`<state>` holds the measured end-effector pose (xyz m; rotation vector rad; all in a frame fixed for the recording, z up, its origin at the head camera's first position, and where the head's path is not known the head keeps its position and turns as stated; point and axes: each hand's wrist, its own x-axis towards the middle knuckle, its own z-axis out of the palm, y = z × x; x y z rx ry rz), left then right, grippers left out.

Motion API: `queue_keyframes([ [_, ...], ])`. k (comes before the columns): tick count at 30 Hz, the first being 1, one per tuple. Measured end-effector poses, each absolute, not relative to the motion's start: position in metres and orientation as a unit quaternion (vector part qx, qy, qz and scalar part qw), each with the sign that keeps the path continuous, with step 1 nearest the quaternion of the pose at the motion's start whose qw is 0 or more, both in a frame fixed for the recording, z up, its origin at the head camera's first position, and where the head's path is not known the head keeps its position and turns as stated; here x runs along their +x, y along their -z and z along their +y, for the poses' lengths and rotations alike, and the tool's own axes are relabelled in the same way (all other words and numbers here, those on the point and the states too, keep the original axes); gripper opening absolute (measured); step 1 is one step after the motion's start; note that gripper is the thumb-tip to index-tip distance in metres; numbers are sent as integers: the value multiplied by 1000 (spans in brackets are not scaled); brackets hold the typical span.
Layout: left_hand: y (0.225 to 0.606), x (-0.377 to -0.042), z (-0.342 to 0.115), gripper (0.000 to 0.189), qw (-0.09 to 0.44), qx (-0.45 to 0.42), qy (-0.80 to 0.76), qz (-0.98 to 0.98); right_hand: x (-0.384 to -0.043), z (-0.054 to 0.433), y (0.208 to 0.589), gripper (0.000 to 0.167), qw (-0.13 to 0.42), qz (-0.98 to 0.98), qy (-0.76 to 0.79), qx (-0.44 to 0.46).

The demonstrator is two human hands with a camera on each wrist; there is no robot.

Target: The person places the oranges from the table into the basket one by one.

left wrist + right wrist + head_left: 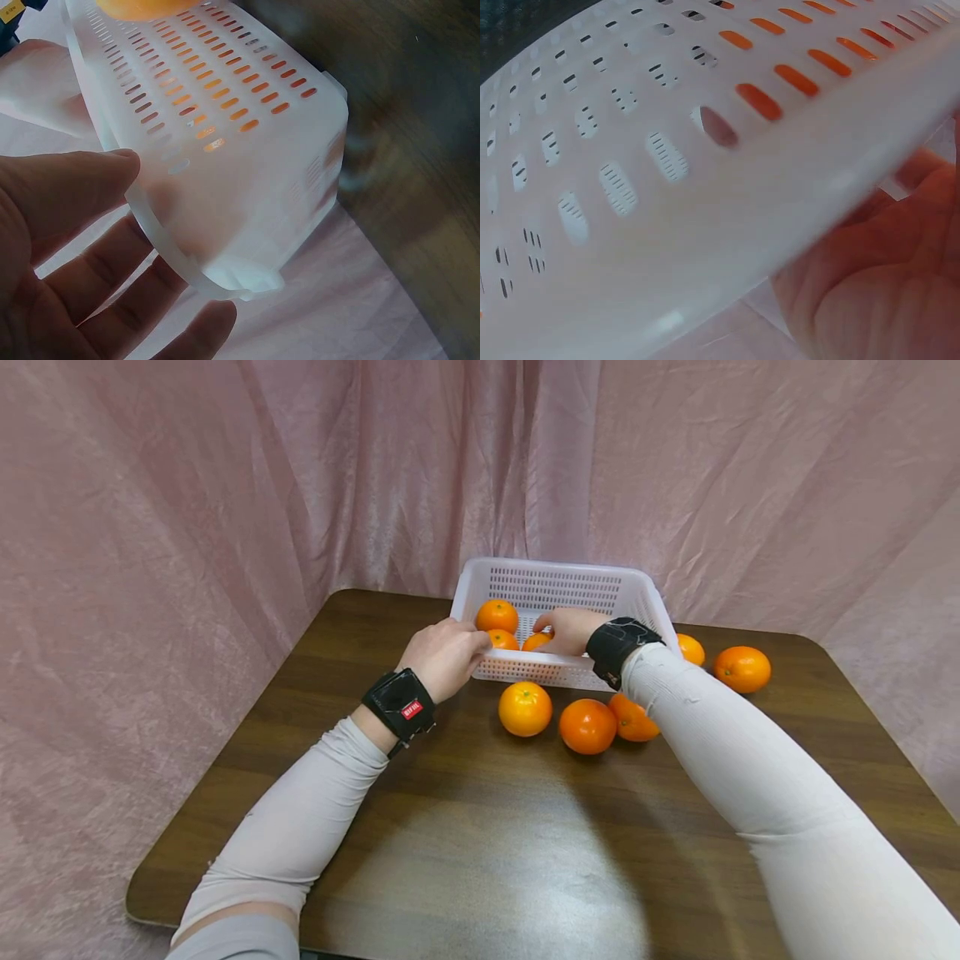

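Observation:
A white perforated plastic basket (pixel 558 567) stands at the back of the table. My left hand (pixel 441 658) holds its rim at the near left corner; in the left wrist view the thumb lies inside the wall and the fingers (pixel 112 274) pass outside. Reaching over the near wall, my right hand (pixel 572 630) grips an orange (pixel 536 642) low in the basket. Two more oranges, one behind (pixel 497 615) and one nearer (pixel 502 640), lie at the basket's left end. From the right wrist, the basket wall (pixel 705 247) covers most of the view, hiding the right fingertips.
In front of the basket, an orange (pixel 525 709) sits left of two others, one redder (pixel 588 727) and one by the right sleeve (pixel 633 719). Right of the basket lie two more oranges (pixel 742 670). A pink curtain (pixel 420 468) hangs behind the wooden table (pixel 465 835).

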<state>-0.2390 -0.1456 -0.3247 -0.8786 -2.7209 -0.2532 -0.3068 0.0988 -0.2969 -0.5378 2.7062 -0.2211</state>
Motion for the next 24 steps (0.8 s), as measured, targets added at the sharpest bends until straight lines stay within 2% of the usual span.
queue_keyframes([
  [24,325,-239,-146,17,138,-305,86,-939,-307,100,295,65,166,964,78,-192],
])
